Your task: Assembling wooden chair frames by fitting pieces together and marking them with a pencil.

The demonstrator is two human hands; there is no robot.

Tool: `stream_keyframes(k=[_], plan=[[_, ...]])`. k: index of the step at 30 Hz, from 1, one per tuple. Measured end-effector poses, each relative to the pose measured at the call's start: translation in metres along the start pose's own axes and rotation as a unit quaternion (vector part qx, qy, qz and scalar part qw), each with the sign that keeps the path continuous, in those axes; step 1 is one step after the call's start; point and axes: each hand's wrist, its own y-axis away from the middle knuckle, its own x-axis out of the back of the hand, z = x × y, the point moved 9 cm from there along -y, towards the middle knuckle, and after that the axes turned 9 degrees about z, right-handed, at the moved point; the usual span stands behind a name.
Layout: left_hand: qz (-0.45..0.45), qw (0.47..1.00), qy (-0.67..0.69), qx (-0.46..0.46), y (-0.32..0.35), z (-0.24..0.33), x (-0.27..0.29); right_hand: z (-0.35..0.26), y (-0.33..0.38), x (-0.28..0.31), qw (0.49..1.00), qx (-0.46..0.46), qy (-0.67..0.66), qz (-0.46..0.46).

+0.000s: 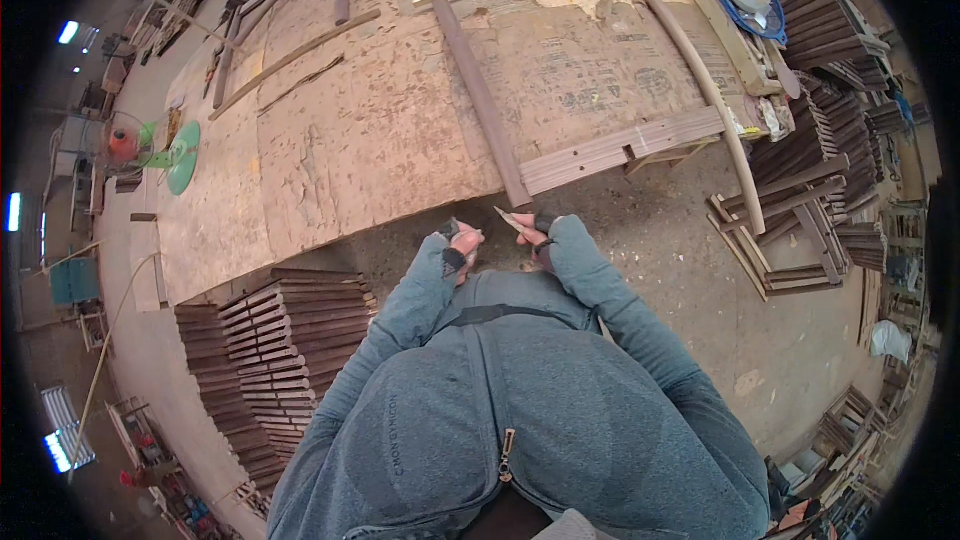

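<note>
**Hands close together at the bench's near edge**

At your 9 o'clock, a stack of dark wooden slats (290, 340) sits on the floor beside your left elbow, so room on that side is tight. Past it, at 10 o'clock, a green fan (175, 152) stands by the bench's left end.

Straight ahead, the large worn workbench (380, 130) fills the 11 to 1 o'clock span. Its near edge runs just beyond your knuckles, and only a narrow strip of bare concrete floor (640, 210) lies between the edge and your chest. A dark wooden strip (482, 100) lies on the top, its near end reaching the edge at 12 o'clock, just above your hands.

Your left hand (461, 243) is curled in at 11 o'clock; the fingers look pressed together, but you cannot tell what, if anything, they hold. Your right hand (535, 232) sits just beside it at 12 o'clock, fingers pinching a small pale wooden piece (508, 219) that pokes out up and to the left, toward the bench edge, between both hands.

At 2 o'clock, a long curved wooden rail (712, 100) overhangs the bench's right end. At 3 o'clock, more dark slats (790, 230) lie on the floor, well apart from your right arm.
</note>
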Motion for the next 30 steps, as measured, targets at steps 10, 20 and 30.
stream_keyframes(k=[10, 20, 30], plan=[[0.018, 0.999, -0.029, 0.004, 0.003, 0.014, -0.003, -0.004, -0.002, -0.021, 0.995, 0.086, 0.051, -0.019], [0.035, 0.999, -0.025, -0.004, -0.008, 0.0, 0.016, 0.007, 0.001, -0.024, 0.994, -0.035, -0.081, -0.064], [0.088, 0.991, 0.06, 0.077, -0.015, -0.035, 0.039, 0.099, -0.056, 0.038, 0.963, -0.113, -0.124, 0.208]])
